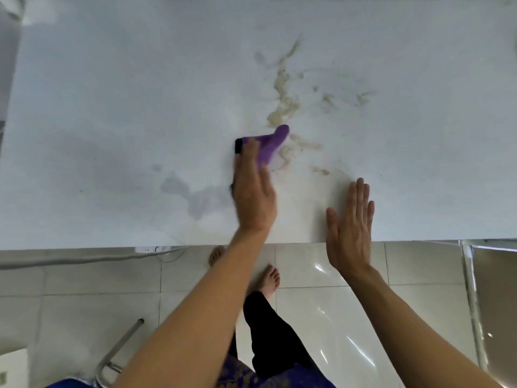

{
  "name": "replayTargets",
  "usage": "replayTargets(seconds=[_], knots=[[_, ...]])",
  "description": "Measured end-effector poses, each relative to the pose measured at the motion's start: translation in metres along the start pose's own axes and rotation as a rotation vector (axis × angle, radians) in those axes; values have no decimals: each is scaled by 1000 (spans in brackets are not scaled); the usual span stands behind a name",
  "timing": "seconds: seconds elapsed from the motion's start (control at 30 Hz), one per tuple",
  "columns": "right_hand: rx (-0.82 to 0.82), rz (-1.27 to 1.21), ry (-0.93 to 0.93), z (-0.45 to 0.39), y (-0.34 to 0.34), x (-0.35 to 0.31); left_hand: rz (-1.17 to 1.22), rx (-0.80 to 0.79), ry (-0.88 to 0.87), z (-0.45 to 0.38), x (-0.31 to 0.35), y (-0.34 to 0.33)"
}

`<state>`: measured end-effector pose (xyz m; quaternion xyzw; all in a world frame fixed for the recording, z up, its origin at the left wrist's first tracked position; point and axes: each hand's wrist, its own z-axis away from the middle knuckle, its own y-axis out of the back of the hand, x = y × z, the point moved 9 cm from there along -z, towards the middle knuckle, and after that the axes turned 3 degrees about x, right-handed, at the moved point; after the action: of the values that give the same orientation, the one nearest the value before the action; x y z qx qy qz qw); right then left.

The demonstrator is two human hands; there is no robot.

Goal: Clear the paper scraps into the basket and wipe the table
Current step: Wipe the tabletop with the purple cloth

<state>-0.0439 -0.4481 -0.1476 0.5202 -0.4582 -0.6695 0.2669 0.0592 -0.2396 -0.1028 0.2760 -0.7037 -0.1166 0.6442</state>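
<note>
Our left hand presses flat on a purple cloth on the white marble table, the cloth poking out at its twelve o'clock over brownish veining. Our right hand lies open, empty, at three o'clock by the near edge. Below: glossy floor tiles, bare feet, a power strip.
</note>
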Motion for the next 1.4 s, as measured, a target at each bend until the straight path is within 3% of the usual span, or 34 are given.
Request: replayTargets(seconds=[0.1,0.23,0.4,0.5,0.6,0.7,0.83,0.93,1.0,1.07,1.2,1.4], knots=[[-24,43,-4,2,-5,5,-178,174,-62,-13,-39,60],[-50,45,-11,8,-9,11,-400,28,77,-15,-82,37],[4,-72,-43,14,10,19,-365,-128,71,22,-25,-53],[49,-166,-83,16,26,29,-129,-393,43,62,32,-112],[89,-329,-150,14,46,29,259,-598,265,95,64,-132],[105,-467,-148,6,62,3,626,-564,512,97,74,-109],[199,-504,16,-12,71,-51,1123,-394,925,82,60,-74],[235,-475,169,-15,67,-92,1199,-367,879,60,48,-40],[172,-424,300,-10,53,-117,974,-303,798,51,20,-13],[61,-296,409,5,25,-130,539,-244,713,50,-16,17],[-218,-75,426,37,-44,-124,-110,-357,530,56,-49,40],[-153,133,407,27,-34,-74,-460,-283,-60,46,-20,24]])
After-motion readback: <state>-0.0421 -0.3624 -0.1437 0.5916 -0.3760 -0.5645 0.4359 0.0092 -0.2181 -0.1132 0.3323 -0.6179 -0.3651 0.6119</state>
